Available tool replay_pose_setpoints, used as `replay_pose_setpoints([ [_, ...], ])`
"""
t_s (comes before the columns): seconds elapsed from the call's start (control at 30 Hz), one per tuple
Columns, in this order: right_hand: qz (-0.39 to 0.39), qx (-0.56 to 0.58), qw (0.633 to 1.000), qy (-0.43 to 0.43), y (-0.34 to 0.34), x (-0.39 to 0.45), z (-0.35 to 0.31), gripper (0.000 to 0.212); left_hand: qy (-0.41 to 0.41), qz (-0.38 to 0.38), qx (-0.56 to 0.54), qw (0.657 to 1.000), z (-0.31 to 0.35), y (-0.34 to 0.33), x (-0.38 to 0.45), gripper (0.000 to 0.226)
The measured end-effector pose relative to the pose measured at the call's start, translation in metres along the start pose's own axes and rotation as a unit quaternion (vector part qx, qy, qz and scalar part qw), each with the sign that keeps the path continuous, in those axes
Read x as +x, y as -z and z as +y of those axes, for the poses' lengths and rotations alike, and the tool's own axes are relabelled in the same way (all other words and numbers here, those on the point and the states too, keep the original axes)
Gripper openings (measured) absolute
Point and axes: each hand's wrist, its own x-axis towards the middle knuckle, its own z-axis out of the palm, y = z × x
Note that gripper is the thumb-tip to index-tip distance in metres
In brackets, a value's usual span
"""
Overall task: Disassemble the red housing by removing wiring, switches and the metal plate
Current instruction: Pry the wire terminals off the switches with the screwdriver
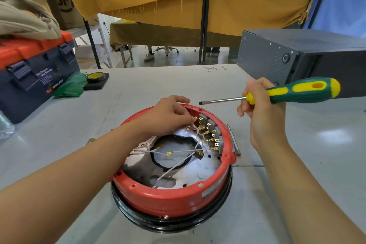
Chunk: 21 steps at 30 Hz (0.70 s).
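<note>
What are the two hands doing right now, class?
Left hand: fingers pinching a brass connector inside the red housing.
Right hand: gripping the green and yellow screwdriver, clear of the housing.

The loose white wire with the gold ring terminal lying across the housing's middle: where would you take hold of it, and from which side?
Pinch the white wire just behind its ring terminal, coming straight down from above. That stretch lies free over the metal plate's central opening, clear of the crowded switches on the right wall. The left hand is already inside the red housing; the right hand holds the screwdriver.

left hand (168, 114) reaching forward with fingertips pinched, right hand (259, 105) raised, fingers curled in a grip
</note>
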Motion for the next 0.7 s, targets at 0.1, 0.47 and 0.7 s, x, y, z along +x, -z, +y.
replay_pose_setpoints([
  [0.1, -0.019, -0.075, 0.997, 0.018, -0.002, -0.004, 0.005, 0.027, 0.000, 0.009, -0.056, 0.998, -0.001, 0.005, -0.002, 0.022],
  [0.47, -0.161, -0.118, 0.980, -0.002, -0.013, -0.017, 0.020, 0.013, 0.034, 0.119, -0.257, 0.959, -0.013, 0.040, -0.020, 0.019],
  [0.7, -0.147, -0.138, 0.979, -0.004, -0.013, -0.017, 0.021, 0.012, 0.112, 0.232, -0.325, 0.910, -0.059, 0.078, -0.058, 0.017],
])
